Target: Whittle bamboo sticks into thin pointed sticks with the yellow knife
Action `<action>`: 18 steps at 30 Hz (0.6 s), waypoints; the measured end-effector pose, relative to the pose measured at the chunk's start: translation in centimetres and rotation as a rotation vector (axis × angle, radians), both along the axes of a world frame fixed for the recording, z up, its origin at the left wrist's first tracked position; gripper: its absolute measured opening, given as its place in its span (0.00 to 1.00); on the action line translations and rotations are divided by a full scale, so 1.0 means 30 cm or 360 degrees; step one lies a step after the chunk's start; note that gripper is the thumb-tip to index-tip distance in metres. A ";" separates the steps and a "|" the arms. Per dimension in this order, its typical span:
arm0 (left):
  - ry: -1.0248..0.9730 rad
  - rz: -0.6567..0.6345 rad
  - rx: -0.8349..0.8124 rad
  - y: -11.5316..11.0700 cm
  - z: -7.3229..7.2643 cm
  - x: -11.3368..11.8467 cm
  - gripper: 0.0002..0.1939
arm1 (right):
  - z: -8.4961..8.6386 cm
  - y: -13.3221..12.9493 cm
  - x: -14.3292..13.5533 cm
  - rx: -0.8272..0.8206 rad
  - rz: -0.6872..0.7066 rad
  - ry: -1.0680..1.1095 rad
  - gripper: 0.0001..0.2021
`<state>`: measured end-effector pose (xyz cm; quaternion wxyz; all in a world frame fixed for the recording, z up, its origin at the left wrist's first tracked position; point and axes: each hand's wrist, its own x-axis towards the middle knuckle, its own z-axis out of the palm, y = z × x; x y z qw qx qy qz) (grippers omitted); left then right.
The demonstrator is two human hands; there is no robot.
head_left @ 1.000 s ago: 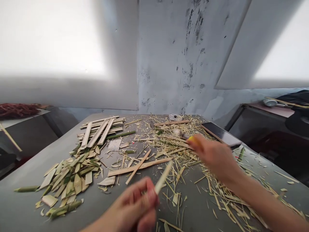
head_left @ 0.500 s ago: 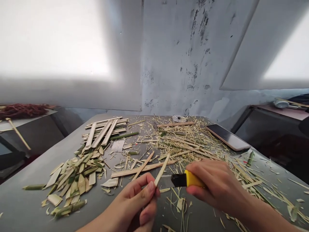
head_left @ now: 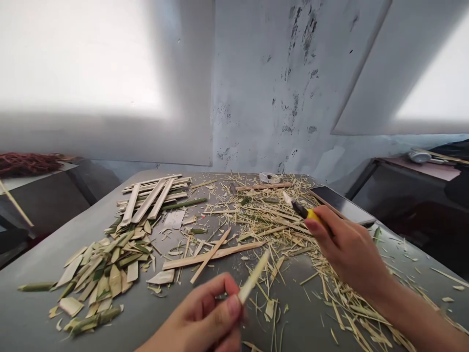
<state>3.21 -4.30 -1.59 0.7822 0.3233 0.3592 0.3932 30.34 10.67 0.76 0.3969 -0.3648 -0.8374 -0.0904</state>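
Pale bamboo-like wood makes up the strip [head_left: 253, 276] held above the near part of the table [head_left: 36, 322], its lower end hidden in the left hand [head_left: 212, 313] and its free tip pointed away. Thumb and forefinger are closed on it; by its thinness it should be light and fairly stiff, liable to split along the grain, with edges that may be sharp. It is best pinched low, by the flat faces, as is done now, so that the upper length is left free. In the right hand [head_left: 351, 249], the fingers are wrapped around one yellow-and-black knife [head_left: 306, 213], whose blurred blade is held well apart from the strip. One strip and one knife are thus counted in the hands. On the table, two crossed strips [head_left: 242, 250], one phone [head_left: 340, 199], one hammer-like tool [head_left: 262, 187] and one clear roll [head_left: 270, 177] are counted. Three slats [head_left: 148, 203] are laid slantwise over others, whose number cannot be told. The heap of short pieces [head_left: 106, 274] and the scattered shavings [head_left: 264, 215] are too many to be counted.
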 end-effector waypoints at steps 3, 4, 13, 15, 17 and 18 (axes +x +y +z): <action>-0.0146 0.0065 0.0038 0.025 0.021 -0.009 0.24 | -0.001 -0.054 -0.038 0.0032 0.0375 -0.0119 0.19; -0.0172 0.0077 0.0080 0.032 0.020 -0.007 0.25 | -0.006 -0.071 -0.050 0.0024 0.0491 -0.0186 0.19; -0.0155 0.0047 0.0167 0.038 -0.016 0.014 0.25 | -0.043 -0.090 -0.080 -0.0084 0.0727 -0.0397 0.20; -0.0158 0.0026 0.0181 0.038 -0.022 0.017 0.25 | -0.037 -0.082 -0.078 -0.0010 0.0637 -0.0394 0.19; -0.0158 0.0032 0.0190 0.039 -0.024 0.019 0.25 | -0.032 -0.075 -0.075 0.0062 0.0539 -0.0405 0.19; -0.0154 0.0041 0.0186 0.040 -0.025 0.019 0.25 | -0.032 -0.072 -0.073 0.0084 0.0503 -0.0412 0.19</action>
